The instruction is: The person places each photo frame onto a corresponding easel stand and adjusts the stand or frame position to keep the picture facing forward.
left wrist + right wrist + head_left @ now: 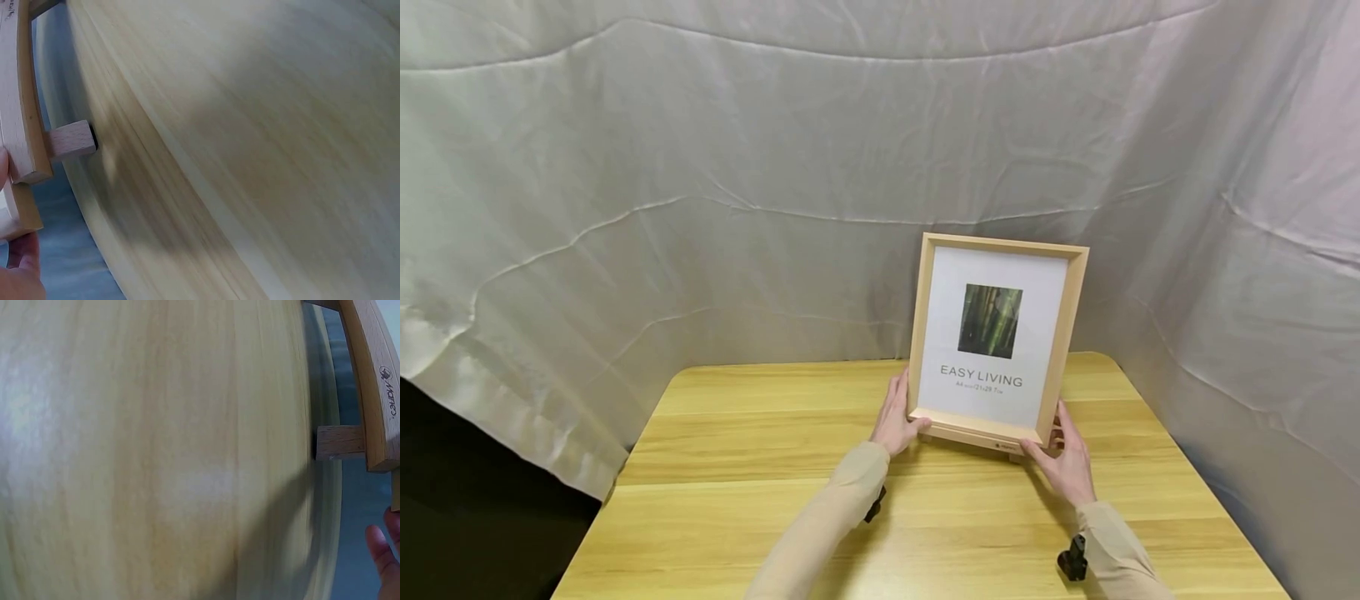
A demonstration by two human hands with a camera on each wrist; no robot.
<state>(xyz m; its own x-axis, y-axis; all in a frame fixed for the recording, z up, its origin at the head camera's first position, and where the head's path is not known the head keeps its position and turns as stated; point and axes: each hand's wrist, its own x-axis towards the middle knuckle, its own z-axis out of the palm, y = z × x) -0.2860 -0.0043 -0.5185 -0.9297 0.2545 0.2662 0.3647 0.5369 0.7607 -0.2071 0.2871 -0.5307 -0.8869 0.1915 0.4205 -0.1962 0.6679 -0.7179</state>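
A light wooden picture frame (1072, 325) stands tilted back on a wooden stand (962, 436), its white insert reading "EASY LIVING" around a small bamboo picture. My left hand (895, 423) holds the frame's lower left corner, thumb in front and fingers along the side. At the lower right corner, my right hand (1070, 463) has its thumb by the front ledge and its fingers at the frame's side edge. Both wrist views show the stand's ledge (15, 94) with a short foot (340, 442) below it. The stand's back is hidden behind the frame.
Frame and stand are near the back edge of a wood-grain table (737, 517). Grey curtain cloth (775, 167) hangs behind and on both sides. A dark area (475, 500) lies beyond the table at the left.
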